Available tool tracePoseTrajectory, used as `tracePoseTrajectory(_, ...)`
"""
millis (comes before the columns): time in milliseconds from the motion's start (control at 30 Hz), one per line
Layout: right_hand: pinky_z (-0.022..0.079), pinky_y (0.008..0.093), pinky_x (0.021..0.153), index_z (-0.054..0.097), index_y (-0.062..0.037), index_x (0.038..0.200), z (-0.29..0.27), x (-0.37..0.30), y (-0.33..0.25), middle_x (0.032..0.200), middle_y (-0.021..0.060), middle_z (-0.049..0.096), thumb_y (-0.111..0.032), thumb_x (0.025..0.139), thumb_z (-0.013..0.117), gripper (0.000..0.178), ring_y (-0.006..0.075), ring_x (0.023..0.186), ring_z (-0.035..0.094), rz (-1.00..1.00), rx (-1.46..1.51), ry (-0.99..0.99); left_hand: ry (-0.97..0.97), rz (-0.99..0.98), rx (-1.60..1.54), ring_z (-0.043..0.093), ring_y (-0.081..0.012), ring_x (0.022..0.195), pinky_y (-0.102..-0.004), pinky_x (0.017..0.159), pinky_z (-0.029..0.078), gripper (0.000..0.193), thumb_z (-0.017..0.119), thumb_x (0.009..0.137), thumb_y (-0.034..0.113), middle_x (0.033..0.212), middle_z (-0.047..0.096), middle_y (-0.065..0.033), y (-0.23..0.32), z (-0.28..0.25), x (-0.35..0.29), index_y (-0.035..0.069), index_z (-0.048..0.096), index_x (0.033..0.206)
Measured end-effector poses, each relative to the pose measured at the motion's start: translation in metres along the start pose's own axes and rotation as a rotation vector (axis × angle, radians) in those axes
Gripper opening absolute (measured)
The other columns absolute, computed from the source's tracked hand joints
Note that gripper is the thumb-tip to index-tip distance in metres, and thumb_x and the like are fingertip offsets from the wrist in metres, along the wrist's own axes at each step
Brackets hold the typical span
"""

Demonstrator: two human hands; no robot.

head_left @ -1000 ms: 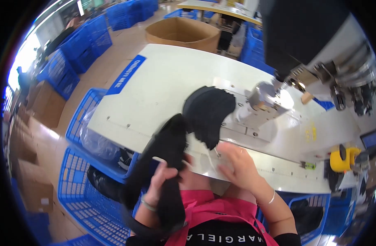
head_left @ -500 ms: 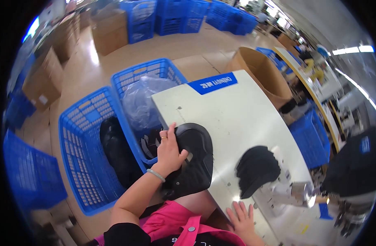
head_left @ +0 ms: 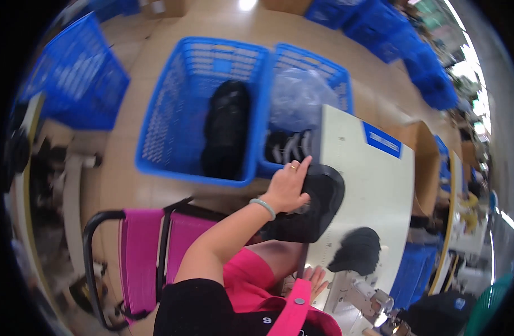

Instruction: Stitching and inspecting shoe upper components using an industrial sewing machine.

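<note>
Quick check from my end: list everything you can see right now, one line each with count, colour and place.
Cap: one, black, at the table's near edge, under the left hand.
Second cap: one, black, on the table near the machine.
Table: one, white, right of centre.
Baskets: two close by, blue, on the floor left of the table; more blue ones farther off.
Dark pile: one, black, in the larger basket.
Plastic bag: one, clear, in the smaller basket.
Chair: one, pink with black frame, lower left.
Machine: one, grey metal, at the table's lower end.
Left hand: fingers spread on the cap; ring and pale bracelet.
Right hand: flat at the table edge, holding nothing.
</note>
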State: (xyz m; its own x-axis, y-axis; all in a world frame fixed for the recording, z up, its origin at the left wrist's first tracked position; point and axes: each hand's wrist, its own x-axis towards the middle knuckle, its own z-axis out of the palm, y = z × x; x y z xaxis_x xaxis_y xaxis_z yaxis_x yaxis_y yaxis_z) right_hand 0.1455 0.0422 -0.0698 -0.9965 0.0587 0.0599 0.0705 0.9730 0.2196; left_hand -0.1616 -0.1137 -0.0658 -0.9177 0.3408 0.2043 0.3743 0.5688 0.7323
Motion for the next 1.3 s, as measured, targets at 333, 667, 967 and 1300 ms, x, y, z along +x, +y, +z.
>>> tracePoseTrajectory(333, 0.011, 0.0585, 0.112, 0.02, -0.0073, 0.147, -0.014, 0.003, -0.007, 0.152, 0.0193, 0.02, -0.023, 0.061, 0.073, 0.102, 0.0379, 0.141, 0.018, 0.038, 0.067, -0.074, 0.104, -0.744, -0.134, 0.05, -0.0394, 0.114, -0.0436, 0.098, 0.04, 0.057, 0.057, 0.075, 0.027, 0.12, 0.053, -0.0245, -0.086, -0.088, -0.176, -0.002, 0.046, 0.123)
tracePoseTrajectory(667, 0.01, 0.0591, 0.11, 0.019, 0.0016, 0.146, -0.045, 0.007, -0.011, 0.153, 0.0233, 0.016, -0.039, 0.069, 0.062, 0.098, 0.042, 0.141, 0.013, 0.008, 0.184, -0.172, 0.385, -1.405, 0.552, 0.054, -0.0416, 0.11, -0.0442, 0.094, 0.042, 0.056, 0.052, 0.076, 0.03, 0.112, 0.058, -0.0314, -0.212, -0.372, -0.397, -0.008, 0.051, 0.118)
tracePoseTrajectory(967, 0.013, 0.0555, 0.109, 0.019, 0.0009, 0.147, 0.012, 0.018, 0.033, 0.152, 0.0226, 0.018, -0.059, 0.065, 0.059, 0.109, 0.0384, 0.141, 0.016, -0.029, 0.189, 0.007, 0.755, -1.528, -0.135, 0.065, -0.0323, 0.075, -0.0434, 0.066, 0.049, 0.042, 0.047, 0.081, 0.037, 0.089, 0.065, -0.0198, -0.295, -0.563, -0.638, 0.001, 0.067, 0.086)
tracePoseTrajectory(1300, 0.016, 0.0404, 0.116, 0.036, 0.0082, 0.137, -0.07, 0.021, -0.066, 0.142, 0.0185, 0.039, -0.031, 0.082, 0.056, 0.071, 0.0305, 0.136, 0.031, 0.092, -0.762, -0.247, -0.326, -1.54, -0.085, 0.064, -0.0268, 0.07, -0.0379, 0.062, 0.053, 0.054, 0.047, 0.083, 0.045, 0.085, 0.064, -0.0181, -0.24, -0.524, -0.491, -0.007, 0.058, 0.093)
